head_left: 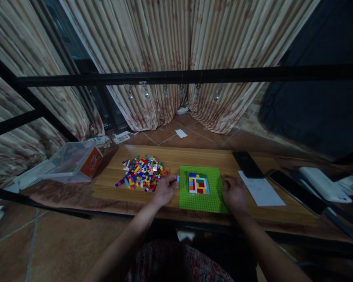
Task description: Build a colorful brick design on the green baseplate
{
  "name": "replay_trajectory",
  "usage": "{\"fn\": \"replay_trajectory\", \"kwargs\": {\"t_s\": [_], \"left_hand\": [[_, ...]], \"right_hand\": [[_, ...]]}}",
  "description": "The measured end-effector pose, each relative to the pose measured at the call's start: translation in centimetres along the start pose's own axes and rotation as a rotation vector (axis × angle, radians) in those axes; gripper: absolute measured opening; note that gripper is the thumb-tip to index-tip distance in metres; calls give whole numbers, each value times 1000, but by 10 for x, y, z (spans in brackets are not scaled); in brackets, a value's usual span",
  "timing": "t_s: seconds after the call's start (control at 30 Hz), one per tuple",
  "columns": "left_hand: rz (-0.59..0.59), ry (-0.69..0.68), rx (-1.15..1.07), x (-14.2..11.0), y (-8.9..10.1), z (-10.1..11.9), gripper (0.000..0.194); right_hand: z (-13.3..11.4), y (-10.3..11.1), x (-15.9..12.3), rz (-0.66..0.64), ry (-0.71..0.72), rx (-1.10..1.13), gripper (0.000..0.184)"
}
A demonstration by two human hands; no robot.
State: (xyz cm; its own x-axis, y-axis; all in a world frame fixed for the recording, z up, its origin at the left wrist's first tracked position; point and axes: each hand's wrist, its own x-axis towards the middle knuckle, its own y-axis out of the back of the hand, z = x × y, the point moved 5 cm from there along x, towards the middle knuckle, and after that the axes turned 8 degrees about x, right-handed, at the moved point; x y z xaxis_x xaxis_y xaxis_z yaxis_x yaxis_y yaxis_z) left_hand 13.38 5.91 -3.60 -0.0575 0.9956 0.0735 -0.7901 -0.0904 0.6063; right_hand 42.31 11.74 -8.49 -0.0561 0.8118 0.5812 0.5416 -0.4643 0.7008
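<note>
A green baseplate (200, 197) lies on the wooden table, carrying a small square of red, blue, yellow and white bricks (198, 183). To its left sits a loose pile of coloured bricks (142, 173). My left hand (164, 190) rests between the pile and the plate, its fingers pinched on a small pale blue brick (178, 179) at the plate's left edge. My right hand (234, 193) sits curled on the plate's right edge, touching it.
A clear plastic box (73, 160) with an orange label stands at the table's left end. A dark phone (247, 164), a white sheet of paper (261, 190), another dark flat device (295, 190) and a white object (323, 184) lie to the right. Black frame bars cross overhead.
</note>
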Motion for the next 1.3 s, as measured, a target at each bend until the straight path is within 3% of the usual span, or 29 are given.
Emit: {"fn": "replay_trajectory", "kwargs": {"t_s": [0.1,0.23,0.53,0.9,1.3], "left_hand": [[-57,174,-265,1,-23,1,14],[-131,285,-296,8,-37,3,15],[-198,296,-126,24,-48,2,16],[-313,231,168,33,-41,13,24],[-347,268,232,39,-44,16,23]], "right_hand": [[-1,1,1,1,-5,20,23],[0,0,1,-12,-18,21,23],[-1,1,1,-14,-51,19,22],[-3,2,1,-18,-59,11,21],[-2,1,2,-23,-38,38,21]]}}
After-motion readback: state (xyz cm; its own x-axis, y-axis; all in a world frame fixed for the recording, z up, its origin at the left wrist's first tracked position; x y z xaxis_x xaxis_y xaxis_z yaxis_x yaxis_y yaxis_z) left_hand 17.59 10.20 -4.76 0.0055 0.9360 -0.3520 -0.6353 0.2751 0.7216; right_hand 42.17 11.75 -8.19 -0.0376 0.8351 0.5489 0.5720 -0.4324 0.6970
